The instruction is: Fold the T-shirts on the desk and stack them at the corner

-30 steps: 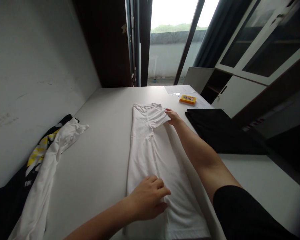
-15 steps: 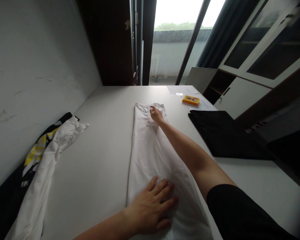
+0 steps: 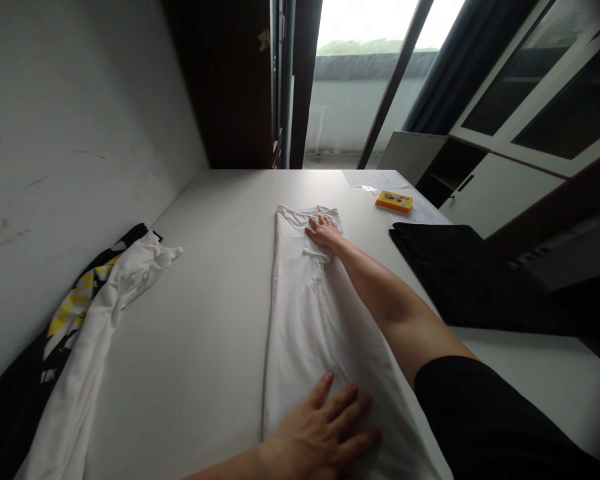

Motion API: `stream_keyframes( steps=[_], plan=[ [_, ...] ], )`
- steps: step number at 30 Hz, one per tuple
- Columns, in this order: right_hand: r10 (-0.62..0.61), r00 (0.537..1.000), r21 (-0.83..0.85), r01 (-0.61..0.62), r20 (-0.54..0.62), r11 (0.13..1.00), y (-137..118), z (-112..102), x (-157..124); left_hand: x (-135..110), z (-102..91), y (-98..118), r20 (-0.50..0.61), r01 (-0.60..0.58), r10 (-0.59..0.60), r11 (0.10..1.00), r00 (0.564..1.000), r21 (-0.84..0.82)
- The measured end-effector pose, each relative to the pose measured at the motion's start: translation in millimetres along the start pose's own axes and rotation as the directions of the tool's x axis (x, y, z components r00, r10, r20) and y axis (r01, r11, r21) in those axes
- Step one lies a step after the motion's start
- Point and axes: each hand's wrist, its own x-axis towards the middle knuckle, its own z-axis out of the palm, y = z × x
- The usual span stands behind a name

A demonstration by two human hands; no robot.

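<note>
A: What do we log, left to right?
B: Eight o'clock: white garment (image 3: 87,360). Centre down to six: our white shirt (image 3: 300,320), a long strip. Left hand (image 3: 315,437) at six, palm down, fingers spread. Right hand (image 3: 325,232), shirt's twelve, fingers extended over the sleeve (image 3: 317,252), pinching nothing. Three o'clock: black cloth (image 3: 470,280).
A: Step?
B: Smoothing the turned-in sleeve, we judge. Next calls for light, flat pressure, edges aligned.
</note>
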Motion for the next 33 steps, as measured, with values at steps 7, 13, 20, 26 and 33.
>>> stream_keyframes(
  steps=[7, 13, 20, 26, 33],
  plan=[
    [-0.661, 0.741, 0.031, 0.663, 0.122, 0.748, -59.0, 21.9, -17.1, -1.3, 12.1, -5.1, -0.081, -0.016, 0.03, 0.986, 0.996, 0.163],
    [-0.496, 0.861, -0.037, 0.502, 0.112, 0.864, -74.6, 52.4, 41.8, 1.7, 13.8, -3.9, -0.058, 0.009, 0.0, 0.986, 0.998, 0.164],
    [-0.357, 0.932, -0.034, 0.36, 0.066, 0.932, -71.2, 56.4, 103.8, 1.4, 35.9, -5.5, -0.148, 0.026, 0.009, 0.973, 0.989, 0.228],
    [-0.445, 0.886, -0.03, 0.452, 0.129, 0.892, -75.7, 42.6, 51.6, 1.4, 11.4, -2.3, -0.072, 0.007, 0.002, 0.992, 0.997, 0.123],
    [-0.651, 0.726, 0.098, 0.647, 0.222, 0.756, -97.3, 26.2, -121.1, -1.6, 11.0, 23.4, -0.113, -0.156, 0.185, 0.961, 0.976, 0.226]
  ],
)
